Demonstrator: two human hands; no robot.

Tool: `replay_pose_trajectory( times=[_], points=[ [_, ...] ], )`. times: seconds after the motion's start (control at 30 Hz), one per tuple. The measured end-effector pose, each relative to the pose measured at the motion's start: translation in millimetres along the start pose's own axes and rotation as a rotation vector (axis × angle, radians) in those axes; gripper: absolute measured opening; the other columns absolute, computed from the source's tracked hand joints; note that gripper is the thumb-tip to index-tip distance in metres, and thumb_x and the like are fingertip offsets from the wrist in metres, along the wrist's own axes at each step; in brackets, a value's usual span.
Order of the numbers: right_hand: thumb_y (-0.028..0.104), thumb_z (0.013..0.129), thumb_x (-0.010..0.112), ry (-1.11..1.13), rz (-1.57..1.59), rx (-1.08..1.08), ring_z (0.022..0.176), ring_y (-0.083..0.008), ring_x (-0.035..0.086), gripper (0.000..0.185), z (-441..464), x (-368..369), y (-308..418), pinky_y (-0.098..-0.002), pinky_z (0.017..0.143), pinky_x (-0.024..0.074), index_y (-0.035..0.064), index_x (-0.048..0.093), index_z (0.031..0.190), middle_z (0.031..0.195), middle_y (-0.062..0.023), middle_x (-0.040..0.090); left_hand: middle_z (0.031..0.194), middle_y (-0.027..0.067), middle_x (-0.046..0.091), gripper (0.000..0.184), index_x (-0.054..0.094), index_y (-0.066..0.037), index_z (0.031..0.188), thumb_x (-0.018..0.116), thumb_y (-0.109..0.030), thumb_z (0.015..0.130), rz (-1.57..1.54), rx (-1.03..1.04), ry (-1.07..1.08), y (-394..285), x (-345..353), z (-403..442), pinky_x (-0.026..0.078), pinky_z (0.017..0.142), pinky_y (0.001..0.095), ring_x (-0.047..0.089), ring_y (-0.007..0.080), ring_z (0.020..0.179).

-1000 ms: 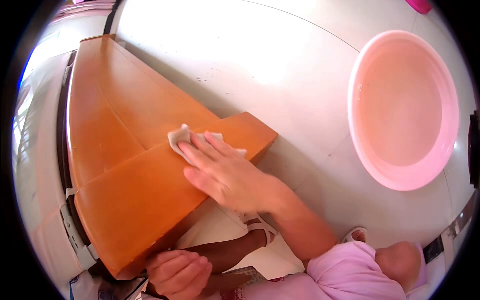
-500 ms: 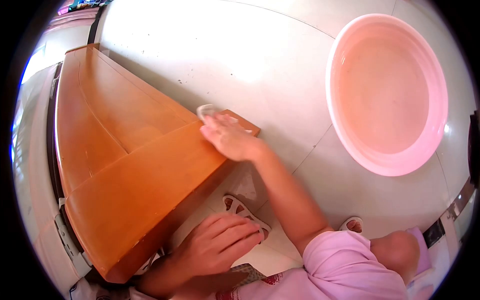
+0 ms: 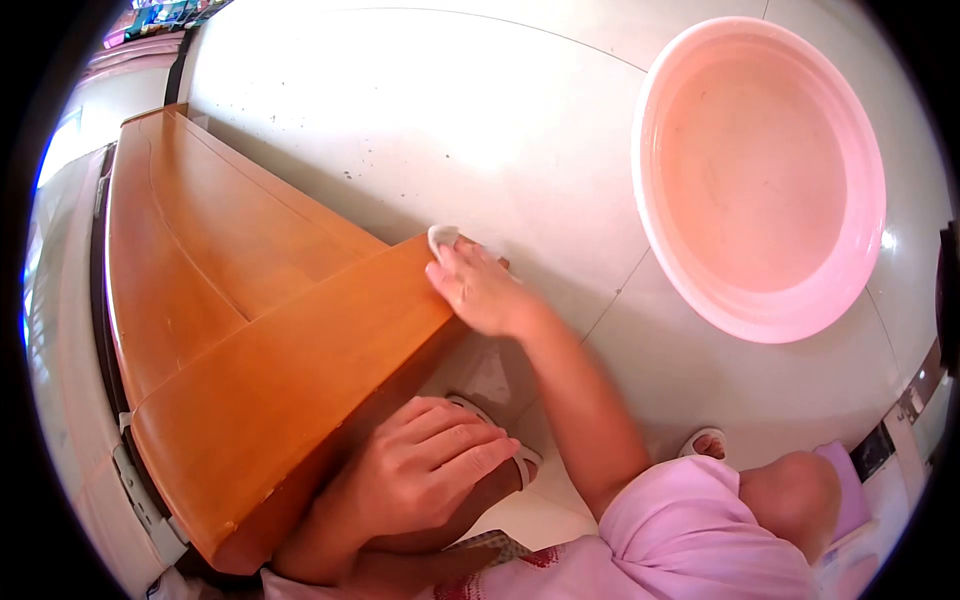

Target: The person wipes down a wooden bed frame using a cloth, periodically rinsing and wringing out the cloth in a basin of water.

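Note:
A pale cloth [image 3: 442,237] shows under the fingertips of my right hand [image 3: 482,288], which presses it on the far right corner of an orange-brown wooden board [image 3: 290,370]. Most of the cloth is hidden beneath the hand. My left hand [image 3: 425,462] hangs over my leg by the near edge of the wood, its fingers loosely bent and slightly apart, with nothing visible in it.
A large pink basin [image 3: 650,200] holding water stands on the tiled floor [image 3: 400,90] at the right. My sandalled feet are below. A pale frame with a metal hinge [image 3: 145,490] runs along the left side of the wood.
My right hand has slid the cloth right, to the corner of the wood. My left hand has risen from the near edge and moved right, its fingers loosening.

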State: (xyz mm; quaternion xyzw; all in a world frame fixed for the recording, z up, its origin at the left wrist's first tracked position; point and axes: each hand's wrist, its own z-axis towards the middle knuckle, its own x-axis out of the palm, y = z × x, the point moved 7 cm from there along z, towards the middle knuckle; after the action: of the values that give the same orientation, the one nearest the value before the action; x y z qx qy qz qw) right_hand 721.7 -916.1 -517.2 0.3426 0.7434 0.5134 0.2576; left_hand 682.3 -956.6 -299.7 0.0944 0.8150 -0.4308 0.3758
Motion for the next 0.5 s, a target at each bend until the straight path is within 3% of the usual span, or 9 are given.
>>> replay_pose_trajectory(
  times=[0.03, 0.1, 0.17, 0.2, 0.3, 0.37, 0.43, 0.5],
  points=[
    [0.051, 0.099, 0.02, -0.085, 0.115, 0.076, 0.141, -0.0408, 0.017, 0.068, -17, -8, 10, -0.044, 0.116, 0.0143, 0.0032, 0.025, 0.146, 0.153, -0.0193, 0.021, 0.086, 0.0057, 0.067, 0.032, 0.069, -0.005, 0.094, 0.064, 0.006, 0.064, -0.006, -0.001, 0.007, 1, 1, -1, 0.049, 0.071, 0.0332, 0.064, 0.0227, 0.079],
    [0.05, 0.1, 0.018, -0.104, 0.169, 0.011, 0.141, -0.0386, 0.017, 0.066, -2, -3, 17, -0.0422, 0.116, 0.0146, 0.003, 0.025, 0.146, 0.153, -0.0192, 0.022, 0.086, 0.0059, 0.067, 0.032, 0.069, -0.005, 0.093, 0.064, 0.006, 0.064, -0.006, -0.004, 0.003, 1, 2, -2, 0.049, 0.071, 0.0333, 0.064, 0.0228, 0.078],
    [0.047, 0.101, 0.019, -0.025, 0.101, -0.197, 0.14, -0.037, 0.02, 0.063, 41, 1, 11, -0.0411, 0.116, 0.0164, 0.0023, 0.03, 0.144, 0.151, -0.0195, 0.026, 0.086, 0.0061, 0.067, 0.031, 0.069, -0.004, 0.093, 0.065, 0.006, 0.064, 0.001, 0.004, 0.003, 1, 2, 0, 0.049, 0.07, 0.0333, 0.064, 0.023, 0.078],
    [0.045, 0.101, 0.022, -0.006, 0.195, -0.06, 0.139, -0.0364, 0.025, 0.06, 31, -24, 21, -0.0407, 0.115, 0.019, 0.0013, 0.034, 0.141, 0.148, -0.0202, 0.031, 0.086, 0.0063, 0.067, 0.031, 0.069, -0.004, 0.093, 0.065, 0.006, 0.063, 0.007, 0.007, -0.002, 1, 1, 0, 0.049, 0.07, 0.0334, 0.064, 0.0232, 0.078],
    [0.04, 0.101, 0.024, -0.099, 0.207, -0.074, 0.136, -0.0372, 0.028, 0.055, 37, -18, -13, -0.0412, 0.113, 0.0228, 0.002, 0.038, 0.138, 0.146, -0.0204, 0.034, 0.086, 0.0067, 0.067, 0.032, 0.069, -0.004, 0.093, 0.065, 0.006, 0.062, 0.014, 0.018, -0.015, 0, 0, 0, 0.049, 0.07, 0.0337, 0.064, 0.0235, 0.078],
    [0.037, 0.102, 0.023, -0.041, 0.132, -0.035, 0.137, -0.0376, 0.028, 0.052, 12, -11, -9, -0.0412, 0.113, 0.0232, 0.0037, 0.039, 0.138, 0.147, -0.0207, 0.033, 0.085, 0.007, 0.067, 0.033, 0.069, -0.004, 0.092, 0.065, 0.006, 0.061, 0.01, 0.023, -0.031, -1, -1, -1, 0.049, 0.069, 0.0339, 0.064, 0.0236, 0.078],
    [0.038, 0.102, 0.022, -0.247, 0.158, -0.026, 0.138, -0.0378, 0.027, 0.052, -14, -15, 4, -0.0425, 0.114, 0.0211, 0.0057, 0.038, 0.14, 0.148, -0.0201, 0.031, 0.085, 0.0075, 0.066, 0.033, 0.069, -0.004, 0.092, 0.065, 0.006, 0.061, -0.005, 0.024, -0.014, -1, 0, -2, 0.049, 0.07, 0.0342, 0.063, 0.0238, 0.077],
    [0.043, 0.101, 0.02, -0.134, 0.155, -0.148, 0.14, -0.0375, 0.023, 0.057, -14, -11, 23, -0.0438, 0.116, 0.0176, 0.0068, 0.033, 0.144, 0.151, -0.0189, 0.026, 0.085, 0.0077, 0.066, 0.033, 0.069, -0.004, 0.092, 0.064, 0.006, 0.061, -0.007, 0.012, -0.009, 0, 0, -3, 0.049, 0.07, 0.0344, 0.063, 0.024, 0.077]
  ],
)
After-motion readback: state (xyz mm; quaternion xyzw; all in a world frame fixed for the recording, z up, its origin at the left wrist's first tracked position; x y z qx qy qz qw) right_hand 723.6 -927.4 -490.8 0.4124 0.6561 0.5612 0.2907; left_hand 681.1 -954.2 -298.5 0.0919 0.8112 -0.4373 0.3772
